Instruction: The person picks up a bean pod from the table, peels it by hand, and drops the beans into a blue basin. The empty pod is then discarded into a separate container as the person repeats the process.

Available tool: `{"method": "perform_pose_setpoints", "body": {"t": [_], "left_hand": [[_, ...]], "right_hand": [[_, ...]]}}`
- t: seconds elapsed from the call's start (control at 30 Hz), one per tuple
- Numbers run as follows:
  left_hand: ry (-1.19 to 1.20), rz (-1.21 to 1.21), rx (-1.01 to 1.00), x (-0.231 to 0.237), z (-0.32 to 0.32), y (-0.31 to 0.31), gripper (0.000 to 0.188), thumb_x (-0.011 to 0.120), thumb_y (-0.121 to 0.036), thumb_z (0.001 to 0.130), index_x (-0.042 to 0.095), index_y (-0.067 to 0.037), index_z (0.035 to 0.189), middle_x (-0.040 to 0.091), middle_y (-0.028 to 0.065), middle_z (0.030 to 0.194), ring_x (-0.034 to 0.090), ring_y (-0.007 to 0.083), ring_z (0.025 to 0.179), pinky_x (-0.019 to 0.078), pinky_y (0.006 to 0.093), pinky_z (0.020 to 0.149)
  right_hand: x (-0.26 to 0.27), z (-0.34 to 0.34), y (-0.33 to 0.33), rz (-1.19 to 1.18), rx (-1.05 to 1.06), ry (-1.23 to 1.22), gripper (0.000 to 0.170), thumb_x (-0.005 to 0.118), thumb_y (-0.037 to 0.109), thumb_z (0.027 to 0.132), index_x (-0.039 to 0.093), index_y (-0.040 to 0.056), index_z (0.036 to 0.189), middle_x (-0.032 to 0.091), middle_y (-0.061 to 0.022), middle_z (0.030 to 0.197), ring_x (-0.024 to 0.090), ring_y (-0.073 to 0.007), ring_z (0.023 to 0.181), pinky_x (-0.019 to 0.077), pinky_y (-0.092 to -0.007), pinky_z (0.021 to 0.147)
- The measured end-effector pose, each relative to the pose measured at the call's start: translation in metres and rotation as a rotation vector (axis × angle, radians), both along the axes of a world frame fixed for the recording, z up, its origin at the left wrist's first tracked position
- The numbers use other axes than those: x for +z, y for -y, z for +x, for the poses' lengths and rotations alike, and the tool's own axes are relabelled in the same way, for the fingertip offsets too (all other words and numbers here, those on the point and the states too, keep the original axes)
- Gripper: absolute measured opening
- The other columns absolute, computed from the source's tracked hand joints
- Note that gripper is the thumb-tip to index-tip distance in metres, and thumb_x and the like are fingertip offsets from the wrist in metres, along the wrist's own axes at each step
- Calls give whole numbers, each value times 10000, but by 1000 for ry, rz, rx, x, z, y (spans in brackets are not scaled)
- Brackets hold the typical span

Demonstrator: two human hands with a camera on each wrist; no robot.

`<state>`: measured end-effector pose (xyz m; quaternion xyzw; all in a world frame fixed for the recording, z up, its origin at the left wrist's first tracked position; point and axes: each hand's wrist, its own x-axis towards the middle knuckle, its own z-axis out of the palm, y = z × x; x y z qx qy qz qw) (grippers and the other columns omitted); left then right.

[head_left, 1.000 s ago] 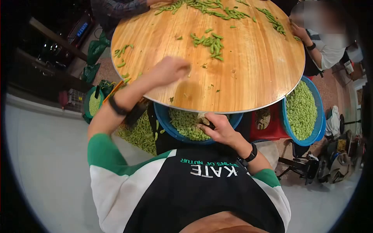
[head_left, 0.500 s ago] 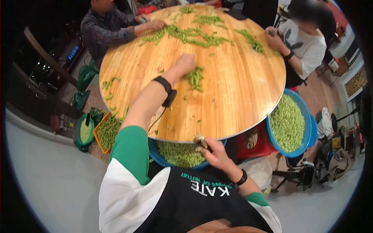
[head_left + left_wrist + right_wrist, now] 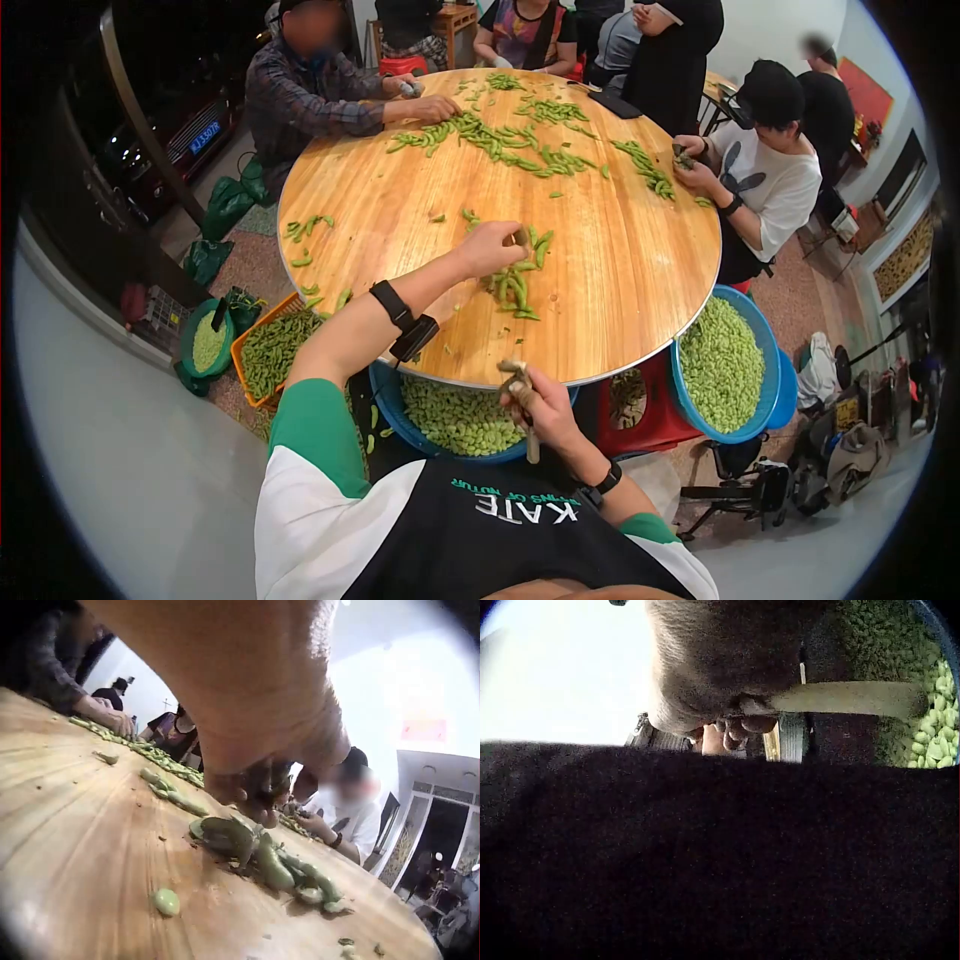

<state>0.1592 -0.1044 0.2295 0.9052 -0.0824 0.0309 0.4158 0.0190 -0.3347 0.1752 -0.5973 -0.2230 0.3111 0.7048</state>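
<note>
My left hand (image 3: 495,248) reaches over a small pile of edamame pods (image 3: 513,290) near the middle of the round wooden table (image 3: 390,230). In the left wrist view its bent fingers (image 3: 266,814) point down right at the pods (image 3: 274,862); I cannot tell whether they pinch one. One loose shelled bean (image 3: 166,902) lies close by. At the table's near edge my right hand (image 3: 548,408) grips a pale, flat stick-like piece (image 3: 533,445) that sticks out below the fist. A blue tub (image 3: 455,410) of shelled beans sits beneath.
Across the table, pods (image 3: 500,140) lie in a long heap, with people seated around. Another blue tub (image 3: 772,385) of beans stands at right beside a red stool (image 3: 640,428). An orange crate (image 3: 240,355) of pods and a green basin (image 3: 190,350) are at left.
My left hand has swung out from the left across the table to the pod pile. My right hand stays by the near edge. The head view has tilted up, showing more people.
</note>
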Motion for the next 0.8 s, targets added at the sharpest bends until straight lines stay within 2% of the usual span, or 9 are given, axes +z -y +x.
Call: {"method": "perform_pose_setpoints", "body": {"t": [0.1, 0.2, 0.27, 0.37, 0.43, 0.53, 0.57, 0.63, 0.8], "left_hand": [[25, -31, -13, -6, -9, -9, 183, 541, -129, 781, 578, 12, 892, 626, 136, 743, 630, 221, 705, 483, 359, 629], [-109, -407, -117, -5, -41, -1, 198, 562, -46, 827, 527, 0, 1017, 655, 92, 737, 606, 133, 640, 463, 268, 552], [-168, -520, -134, 11, -71, 11, 166, 573, -55, 838, 541, -7, 993, 659, 78, 744, 604, 118, 638, 448, 250, 534], [-327, -671, -145, 10, -107, 24, 109, 605, -76, 849, 569, -2, 919, 656, 56, 742, 613, 114, 616, 421, 213, 517], [-283, -747, -147, -6, -123, 29, 98, 623, -82, 862, 598, -8, 920, 653, 42, 764, 599, 96, 603, 387, 181, 505], [-303, -874, -78, -4, -146, 36, 82, 617, -80, 877, 616, -8, 916, 647, 24, 760, 588, 81, 631, 393, 179, 512], [-241, -840, -75, -8, -149, 35, 73, 616, -81, 879, 621, -17, 913, 641, 15, 755, 582, 61, 678, 406, 186, 529], [-161, -789, -10, -17, -154, 36, 84, 627, -85, 876, 634, -24, 933, 635, 8, 709, 495, 14, 553, 350, 160, 473], [-213, -763, 76, -19, -160, 35, 71, 617, -82, 882, 627, -26, 925, 620, -5, 698, 458, 1, 534, 328, 156, 458]], "right_hand": [[-1, 5, -6, 152, -27, -152, 417, 450, 139, 933, 404, -9, 1319, 560, -64, 857, 455, -80, 592, 389, -215, 468], [4, 6, -9, 191, -93, -212, 412, 445, 149, 936, 402, 27, 1327, 547, -69, 872, 458, -95, 619, 389, -213, 471], [1, 9, -10, 248, -190, -268, 392, 452, 180, 952, 414, 66, 1325, 536, -59, 855, 460, -103, 622, 384, -217, 462], [6, 14, -11, 305, -237, -332, 292, 460, 209, 956, 499, 60, 1204, 537, -41, 822, 456, -96, 580, 370, -214, 439], [2, 14, -14, 301, -220, -327, 244, 465, 202, 949, 520, 18, 1100, 541, -46, 806, 456, -96, 572, 359, -209, 434], [6, 9, -16, 290, -123, -335, 243, 469, 202, 954, 514, 8, 1093, 537, -49, 799, 438, -87, 566, 328, -200, 436], [4, 8, -17, 285, -101, -329, 242, 455, 195, 964, 511, 2, 1099, 538, -50, 801, 436, -87, 567, 330, -197, 437], [-1, 5, -19, 334, -74, -267, 251, 433, 185, 977, 495, -1, 1133, 538, -57, 805, 432, -87, 565, 336, -197, 436], [-2, 4, -19, 371, -43, -283, 309, 403, 178, 990, 446, -3, 1237, 537, -82, 811, 428, -91, 565, 348, -196, 436]]}}
